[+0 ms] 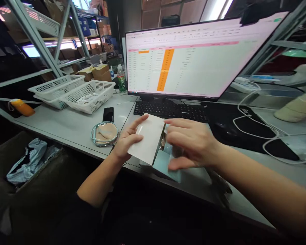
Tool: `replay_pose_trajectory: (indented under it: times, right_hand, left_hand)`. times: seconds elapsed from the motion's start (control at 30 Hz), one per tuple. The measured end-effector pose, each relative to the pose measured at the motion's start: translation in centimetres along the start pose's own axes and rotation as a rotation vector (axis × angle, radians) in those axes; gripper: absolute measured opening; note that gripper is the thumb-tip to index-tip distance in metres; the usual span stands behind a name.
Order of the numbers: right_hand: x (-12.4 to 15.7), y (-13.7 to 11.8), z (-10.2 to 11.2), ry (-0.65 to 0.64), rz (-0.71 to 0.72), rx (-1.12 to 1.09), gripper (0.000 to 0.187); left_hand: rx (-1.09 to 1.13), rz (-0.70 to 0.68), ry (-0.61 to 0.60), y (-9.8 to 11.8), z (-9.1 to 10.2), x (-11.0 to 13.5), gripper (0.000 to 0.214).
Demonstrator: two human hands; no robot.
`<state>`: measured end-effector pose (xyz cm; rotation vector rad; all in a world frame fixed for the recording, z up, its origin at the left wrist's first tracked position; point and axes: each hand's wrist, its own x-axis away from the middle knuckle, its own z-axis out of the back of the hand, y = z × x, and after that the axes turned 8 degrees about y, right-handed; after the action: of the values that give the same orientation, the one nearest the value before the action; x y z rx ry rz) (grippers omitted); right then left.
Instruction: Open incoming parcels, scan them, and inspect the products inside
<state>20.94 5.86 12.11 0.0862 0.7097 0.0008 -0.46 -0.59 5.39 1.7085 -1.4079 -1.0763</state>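
My left hand (129, 141) grips a white mailer bag (149, 137) by its left edge, fingers on top and thumb curled against it, holding its mouth open above the desk's front edge. My right hand (191, 143) is closed with its fingers reaching into the bag's opening, on a pale blue-grey flat item (168, 168) that sticks out below the bag. What lies deeper inside the bag is hidden. A black keyboard (168, 109) lies just behind both hands.
A large monitor (193, 58) with a spreadsheet stands behind the keyboard. On the grey desk (66, 126) to the left lie a round mirror (104, 133), a black phone (108, 114) and white mesh baskets (88, 96). White cables (255, 132) cross a black mat at right.
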Motion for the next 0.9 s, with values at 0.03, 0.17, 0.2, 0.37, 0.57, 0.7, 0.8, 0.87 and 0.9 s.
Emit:
replay_pose_trajectory:
  times: [0.03,0.17,0.2,0.37,0.57,0.7,0.8,0.87,0.9]
  right_hand:
    - [1.0,0.2,0.3,0.079,-0.006,-0.005,0.057]
    - [4.4,0.0,1.2,0.223,0.019,0.101,0.048]
    - [4.9,-0.2,1.3,0.219,0.021,0.131,0.045]
    - [5.4,-1.2,0.6,0.262,-0.023,0.201,0.006]
    - [4.9,-2.0,0.4,0.278,0.061,0.242,0.013]
    - [5.0,-2.6,0.1,0.258,0.123,0.302,0.014]
    - [5.2,-3.2,0.1,0.267,0.122,0.276,0.014]
    - [5.4,-3.7,0.2,0.288,0.139,0.244,0.014]
    - [5.6,-3.9,0.3,0.293,0.143,0.234,0.015]
  left_hand:
    - [0.023,-0.002,0.014,-0.2,0.5,-0.2,0.074]
    - [-0.071,0.004,0.068,-0.6,3.6,-0.6,0.062]
    - [-0.167,0.006,0.054,-0.5,4.3,-0.7,0.059]
    - [-1.066,-0.335,-0.097,1.9,4.2,-0.7,0.052]
    - [-1.543,-0.684,-0.479,6.0,-0.7,1.3,0.040]
    - [-1.629,-0.654,-0.576,5.9,-1.8,2.1,0.053]
    - [-1.551,-0.635,-0.576,5.3,-1.3,2.7,0.050]
    - [-1.421,-0.731,-0.527,4.9,-0.5,3.2,0.036]
    - [-1.335,-0.825,-0.497,4.6,-0.1,3.5,0.027]
